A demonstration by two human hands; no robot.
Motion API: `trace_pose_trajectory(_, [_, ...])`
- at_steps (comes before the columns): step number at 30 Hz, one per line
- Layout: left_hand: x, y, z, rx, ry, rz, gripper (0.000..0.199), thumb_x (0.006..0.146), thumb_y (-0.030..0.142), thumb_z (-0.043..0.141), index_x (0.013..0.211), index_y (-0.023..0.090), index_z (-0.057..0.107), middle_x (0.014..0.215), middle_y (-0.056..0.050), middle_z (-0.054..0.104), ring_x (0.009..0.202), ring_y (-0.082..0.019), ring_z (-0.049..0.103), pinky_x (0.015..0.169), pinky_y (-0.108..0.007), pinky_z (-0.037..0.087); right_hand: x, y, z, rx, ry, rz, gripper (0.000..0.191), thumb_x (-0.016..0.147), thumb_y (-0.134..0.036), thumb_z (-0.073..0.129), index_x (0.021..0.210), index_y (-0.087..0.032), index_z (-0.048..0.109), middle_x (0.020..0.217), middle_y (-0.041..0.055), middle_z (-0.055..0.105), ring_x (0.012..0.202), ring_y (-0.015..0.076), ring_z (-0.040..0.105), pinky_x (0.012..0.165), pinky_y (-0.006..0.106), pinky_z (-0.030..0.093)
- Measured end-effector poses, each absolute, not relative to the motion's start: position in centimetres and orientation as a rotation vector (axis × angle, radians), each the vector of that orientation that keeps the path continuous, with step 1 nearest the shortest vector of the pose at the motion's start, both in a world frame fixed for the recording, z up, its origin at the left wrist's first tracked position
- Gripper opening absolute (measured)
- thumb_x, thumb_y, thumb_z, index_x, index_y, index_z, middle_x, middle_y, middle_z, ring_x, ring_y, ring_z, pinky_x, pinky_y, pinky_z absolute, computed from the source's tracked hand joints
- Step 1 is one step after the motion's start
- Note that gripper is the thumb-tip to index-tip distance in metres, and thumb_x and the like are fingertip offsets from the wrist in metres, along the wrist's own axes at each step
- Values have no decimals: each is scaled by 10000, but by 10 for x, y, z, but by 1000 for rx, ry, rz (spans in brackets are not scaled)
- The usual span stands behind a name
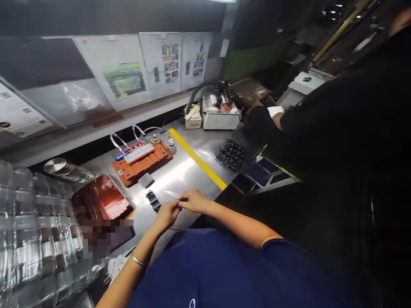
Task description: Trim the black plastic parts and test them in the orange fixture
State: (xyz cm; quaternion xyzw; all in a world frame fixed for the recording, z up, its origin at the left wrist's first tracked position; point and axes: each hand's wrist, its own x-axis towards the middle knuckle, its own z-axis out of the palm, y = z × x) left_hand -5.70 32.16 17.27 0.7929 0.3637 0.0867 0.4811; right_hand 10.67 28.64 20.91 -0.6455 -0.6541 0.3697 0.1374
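Observation:
My left hand [168,214] and my right hand [195,201] meet above the near edge of the metal bench, fingertips pinched together. A thin, pointed white piece [171,194] sticks out to the left from the fingers of my right hand. Whatever sits between the fingertips of my left hand is too small to tell. Just left of my hands lies a short row of black ribbed parts [153,201] on the bench. Behind it rests a small grey block [146,180], close to an orange fixture [144,164] with cables and a light-coloured bar on top.
An orange-red bin [104,196], a glass jar [69,169] and stacked clear plastic trays [32,231] stand at left. Beyond yellow tape [199,160] lie several black parts [231,155] and a white machine [221,117]. Another person [346,115] in dark clothes is at right.

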Motion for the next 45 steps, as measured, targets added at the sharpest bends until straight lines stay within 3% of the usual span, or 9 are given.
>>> trace_pose_trajectory(8, [29,272,186,1884,521,45,344,860,404,480,891,156,717,769,-66,696,724,-198,638,693,-284,468,216,211,230,-1647,-1719,1545,224,819,-159,563,928,-60,731,633,-2,618,548,30,492,527,119,341])
trace_pose_trajectory(14, [120,208,195,2087,420,407,261,848,409,555,831,238,751,841,-93,667,838,-222,608,806,-371,497,302,129,232,-1585,-841,1658,106,734,-157,608,782,-75,656,650,13,640,568,72,604,574,163,498])
trace_pose_trajectory(16, [150,187,204,2251,351,571,226,848,384,565,826,264,755,963,-102,671,1002,-257,577,989,-478,413,333,100,230,-1549,-575,1700,82,730,-141,594,778,-81,625,640,20,646,563,96,630,556,184,518])
trace_pose_trajectory(19, [191,159,225,2415,95,466,233,879,318,519,830,253,737,1226,-83,626,1275,-295,439,1157,-579,88,377,59,222,-1577,-310,1685,70,755,-89,527,756,-76,595,605,32,641,522,113,631,491,181,508])
trace_pose_trajectory(26, [271,126,237,2380,8,98,226,903,261,471,963,249,689,1034,-56,692,1169,-264,527,1156,-542,-120,447,-20,196,-1578,11,1508,79,766,-56,511,738,-65,585,621,64,653,499,132,629,445,193,502])
trace_pose_trajectory(32, [327,136,191,2419,217,213,246,776,56,465,698,221,630,790,-62,661,932,-249,571,1175,-523,18,514,-76,176,-1660,300,984,34,760,-84,560,729,-82,575,575,27,624,462,78,590,439,131,470])
trace_pose_trajectory(37, [384,153,140,1873,755,10,193,688,-1,535,633,179,575,772,-56,606,946,-227,571,1068,-442,339,563,-162,185,-1761,605,461,132,722,-219,629,721,-119,544,556,28,611,497,91,611,481,136,501])
trace_pose_trajectory(41, [426,174,96,1503,1049,-62,209,764,23,558,635,159,465,659,-14,525,709,-161,590,833,-366,503,558,-212,191,-1839,707,252,323,592,-407,718,692,-156,542,532,48,593,539,185,648,498,247,560])
trace_pose_trajectory(45, [485,210,62,1226,1120,-46,215,912,89,459,703,129,490,641,14,497,601,-96,547,685,-269,515,545,-210,160,-1959,598,288,444,468,-586,735,676,-224,586,543,41,586,529,245,647,514,378,586])
